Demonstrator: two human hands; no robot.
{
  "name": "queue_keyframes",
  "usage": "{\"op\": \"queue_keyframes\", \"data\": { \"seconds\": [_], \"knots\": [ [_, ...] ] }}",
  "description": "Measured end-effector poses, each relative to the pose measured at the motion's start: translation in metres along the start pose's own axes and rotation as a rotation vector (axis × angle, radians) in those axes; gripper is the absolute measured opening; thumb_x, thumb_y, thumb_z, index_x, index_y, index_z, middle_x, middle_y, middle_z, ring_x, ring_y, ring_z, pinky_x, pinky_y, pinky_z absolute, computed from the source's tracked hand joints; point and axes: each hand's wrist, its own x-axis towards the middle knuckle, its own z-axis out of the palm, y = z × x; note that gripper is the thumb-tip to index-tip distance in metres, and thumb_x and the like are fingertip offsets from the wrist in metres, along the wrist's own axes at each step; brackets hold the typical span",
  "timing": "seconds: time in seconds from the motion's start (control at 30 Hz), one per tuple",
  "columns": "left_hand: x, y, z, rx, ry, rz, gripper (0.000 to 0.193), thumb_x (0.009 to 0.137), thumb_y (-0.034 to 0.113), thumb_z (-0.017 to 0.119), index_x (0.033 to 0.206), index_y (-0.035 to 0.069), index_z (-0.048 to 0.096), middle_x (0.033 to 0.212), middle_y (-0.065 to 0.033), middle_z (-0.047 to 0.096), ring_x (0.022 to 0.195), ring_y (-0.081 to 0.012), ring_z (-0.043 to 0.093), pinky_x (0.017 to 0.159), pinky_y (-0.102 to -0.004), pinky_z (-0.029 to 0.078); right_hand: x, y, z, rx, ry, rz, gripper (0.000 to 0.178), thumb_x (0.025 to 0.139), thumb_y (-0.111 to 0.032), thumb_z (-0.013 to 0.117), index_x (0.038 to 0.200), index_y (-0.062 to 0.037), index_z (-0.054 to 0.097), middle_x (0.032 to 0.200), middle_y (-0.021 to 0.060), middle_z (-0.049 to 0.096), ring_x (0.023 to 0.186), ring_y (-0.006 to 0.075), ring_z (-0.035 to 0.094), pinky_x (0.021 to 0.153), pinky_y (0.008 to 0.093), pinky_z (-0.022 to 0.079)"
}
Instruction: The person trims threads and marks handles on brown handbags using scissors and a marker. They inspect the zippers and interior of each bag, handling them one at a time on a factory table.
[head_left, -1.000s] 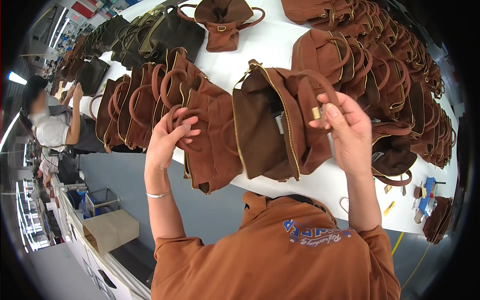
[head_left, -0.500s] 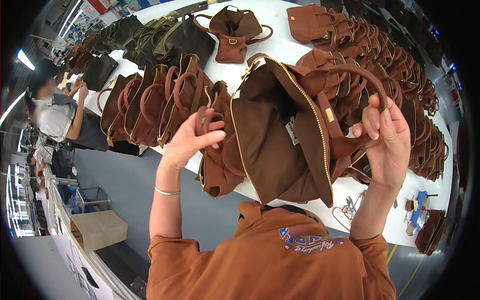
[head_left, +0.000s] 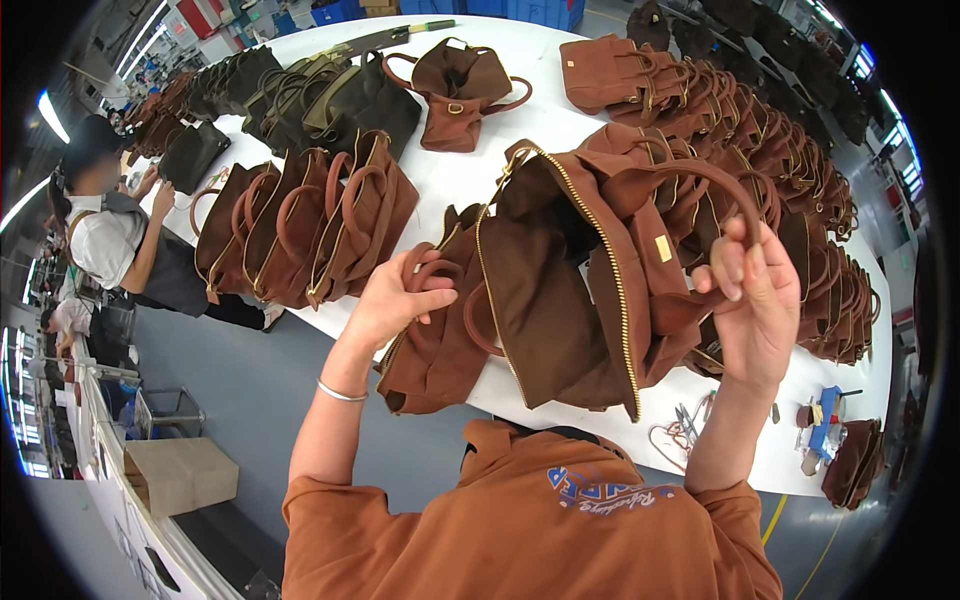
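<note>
Right of the open brown bag (head_left: 545, 310), the right hand (head_left: 755, 310), nearer, grips its handle (head_left: 712, 172); left of it, the left hand (head_left: 388, 308) curls round a second bag's (head_left: 430, 368) handles; its zip edges (head_left: 613, 265) run near to far

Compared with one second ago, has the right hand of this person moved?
Yes, to the right: the right hand is now closer to the blue object on the white table.
</note>
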Motion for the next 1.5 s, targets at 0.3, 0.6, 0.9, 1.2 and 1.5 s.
{"op": "queue_keyframes", "data": {
  "seconds": [0.3,0.6,0.9,1.2,1.5],
  "knots": [
    [-0.002,0.002,0.006,-0.100,-0.192,0.021,0.082,0.074,0.016,0.086,0.136,-0.010,0.039,0.116,-0.0121,0.058,0.087,-0.0135,0.061,0.063,-0.0247,0.052,0.004,-0.035,-0.010,0.050,-0.072,-0.086,0.036,0.099,-0.020,0.056,0.125,0.0048,0.049,0.081,-0.0038,0.043,0.067,0.0056,0.040,0.068,0.0278,0.043],
    [-0.021,0.021,0.025,-0.241,-0.087,-0.013,0.073,0.078,0.011,0.079,0.135,-0.011,0.041,0.084,-0.0065,0.066,0.074,-0.0107,0.064,0.055,-0.0210,0.046,-0.016,0.045,0.011,-0.491,-0.038,0.097,0.023,0.093,-0.007,0.064,0.115,-0.0007,0.063,0.103,0.0042,0.066,0.086,0.0058,0.059,0.077,0.0226,0.049],
    [-0.021,0.014,0.076,-0.443,0.000,0.008,0.069,0.087,0.014,0.072,0.140,-0.008,0.034,0.081,-0.0064,0.064,0.072,-0.0122,0.063,0.067,-0.0249,0.053,-0.045,0.117,0.067,-0.826,-0.396,0.275,0.054,0.076,-0.025,0.082,0.107,0.0022,0.047,0.084,0.0134,0.057,0.068,0.0274,0.059,0.065,0.0403,0.049],
    [-0.038,0.026,0.038,-0.250,-0.033,0.014,0.060,0.091,0.018,0.068,0.137,-0.009,0.039,0.079,-0.0087,0.068,0.062,-0.0094,0.063,0.059,-0.0185,0.050,-0.013,0.076,0.048,-0.915,-0.377,0.460,0.024,0.072,-0.010,0.064,0.087,0.0059,0.054,0.083,0.0259,0.064,0.076,0.0396,0.064,0.070,0.0433,0.050],
    [-0.094,0.046,-0.021,-0.105,0.219,0.087,0.051,0.089,0.009,0.066,0.134,-0.008,0.047,0.082,-0.0057,0.065,0.056,-0.0061,0.057,0.046,-0.0166,0.040,0.007,0.030,0.036,-1.035,-0.634,0.096,0.020,0.069,0.002,0.052,0.087,0.0048,0.062,0.087,0.0226,0.064,0.086,0.0415,0.061,0.076,0.0446,0.048]
  ]
}}
